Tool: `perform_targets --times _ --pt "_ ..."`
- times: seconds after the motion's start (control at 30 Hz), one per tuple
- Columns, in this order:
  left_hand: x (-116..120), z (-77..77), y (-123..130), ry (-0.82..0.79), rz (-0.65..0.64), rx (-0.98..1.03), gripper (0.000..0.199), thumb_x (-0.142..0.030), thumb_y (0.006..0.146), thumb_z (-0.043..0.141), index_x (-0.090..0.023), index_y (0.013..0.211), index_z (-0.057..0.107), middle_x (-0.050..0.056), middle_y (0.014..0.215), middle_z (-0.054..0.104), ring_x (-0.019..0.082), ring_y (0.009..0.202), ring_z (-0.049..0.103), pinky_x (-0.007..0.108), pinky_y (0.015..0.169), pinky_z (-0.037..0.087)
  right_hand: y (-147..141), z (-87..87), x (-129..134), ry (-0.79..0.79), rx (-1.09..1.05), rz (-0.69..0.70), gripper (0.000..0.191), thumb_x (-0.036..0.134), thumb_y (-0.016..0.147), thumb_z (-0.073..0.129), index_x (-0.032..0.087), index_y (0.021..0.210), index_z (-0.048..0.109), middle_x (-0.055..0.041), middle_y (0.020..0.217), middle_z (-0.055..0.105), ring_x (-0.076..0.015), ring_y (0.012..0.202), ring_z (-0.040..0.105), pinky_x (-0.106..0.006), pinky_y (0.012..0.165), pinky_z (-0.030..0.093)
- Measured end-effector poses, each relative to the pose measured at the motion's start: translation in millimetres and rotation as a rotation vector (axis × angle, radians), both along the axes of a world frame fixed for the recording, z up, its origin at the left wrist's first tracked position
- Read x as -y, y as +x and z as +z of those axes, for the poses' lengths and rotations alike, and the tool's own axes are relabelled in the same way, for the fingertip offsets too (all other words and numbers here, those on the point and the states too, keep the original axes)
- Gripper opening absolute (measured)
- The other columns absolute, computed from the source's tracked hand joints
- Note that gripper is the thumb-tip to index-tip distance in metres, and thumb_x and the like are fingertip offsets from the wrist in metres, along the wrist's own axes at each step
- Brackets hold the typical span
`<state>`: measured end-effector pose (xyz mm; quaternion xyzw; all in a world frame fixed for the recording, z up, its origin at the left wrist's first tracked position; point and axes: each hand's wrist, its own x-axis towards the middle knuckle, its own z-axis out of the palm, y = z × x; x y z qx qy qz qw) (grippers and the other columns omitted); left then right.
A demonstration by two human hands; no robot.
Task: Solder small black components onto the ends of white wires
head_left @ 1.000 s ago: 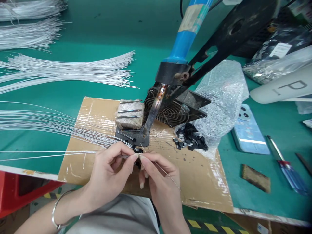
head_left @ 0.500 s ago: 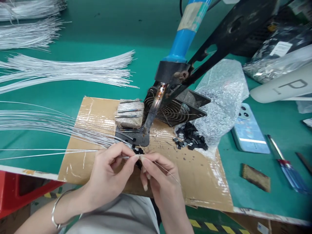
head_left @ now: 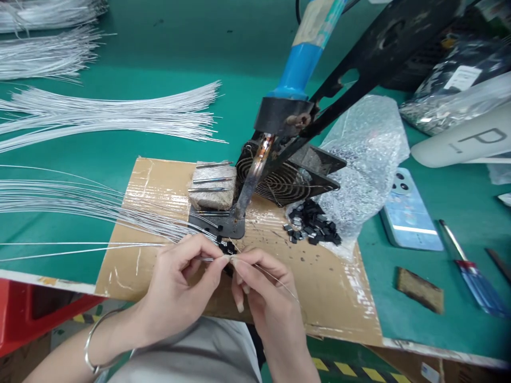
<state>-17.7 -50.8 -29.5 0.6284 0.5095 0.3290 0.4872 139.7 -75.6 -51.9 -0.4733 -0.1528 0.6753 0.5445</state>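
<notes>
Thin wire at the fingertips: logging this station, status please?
Left hand and right hand pinch thin wire together. Small black parts just beyond fingertips. Soldering iron close ahead.

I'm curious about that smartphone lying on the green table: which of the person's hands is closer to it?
Right. The right hand lies left of the smartphone, across the cardboard; the left hand is farther left still.

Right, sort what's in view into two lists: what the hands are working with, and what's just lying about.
In use:
left hand
right hand
thin wire pinched between both
small black parts by the fingertips
soldering iron just beyond

Lying about:
phone
screwdriver
bubble wrap
far wire bundles
</notes>
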Motion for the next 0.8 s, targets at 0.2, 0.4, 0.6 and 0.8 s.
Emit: perform_targets --times 0.2,0.4,0.6,0.8 --pt "-3.7 3.0 -1.6 0.025 -0.048 -0.044 0.018 -0.013 0.098 0.062 -0.021 0.083 0.069 -0.005 0.066 0.057 0.010 0.059 0.044 0.023 0.053 0.034 10.4 4.6 0.0 -0.042 0.047 0.114 0.022 0.038 0.076 0.092 0.021 0.068 0.081 0.0036 0.053 0.062 -0.0063 0.042 0.052 -0.018 0.040 0.038" --pt "-3.3 1.7 0.0 -0.051 -0.006 -0.003 0.018 -0.020 0.100 0.062 -0.021 0.083 0.068 -0.005 0.066 0.056 0.011 0.056 0.040 0.024 0.051 0.032 9.6 1.3 3.0 -0.026 0.039 0.107 0.021 0.041 0.078 0.091 0.022 0.074 0.084 0.0030 0.054 0.062 -0.0067 0.044 0.054 -0.018 0.042 0.041" --pt "-0.5 -1.5 3.4 -0.035 0.021 -0.011 0.018 -0.021 0.100 0.062 -0.020 0.083 0.067 -0.004 0.066 0.055 0.011 0.055 0.042 0.024 0.051 0.034 1.1 -5.4 2.4 0.007 -0.022 0.016 0.021 0.041 0.075 0.093 0.022 0.074 0.086 0.0038 0.053 0.057 -0.0057 0.042 0.050 -0.014 0.037 0.042" --pt "1.9 -4.3 8.4 -0.005 0.061 -0.002 0.019 -0.021 0.100 0.061 -0.020 0.081 0.065 -0.004 0.064 0.056 0.011 0.053 0.047 0.024 0.050 0.037 -8.2 -3.9 6.1 0.008 -0.076 -0.067 0.016 0.038 0.078 0.092 0.023 0.078 0.087 0.0042 0.054 0.058 -0.0039 0.044 0.048 -0.010 0.039 0.044"
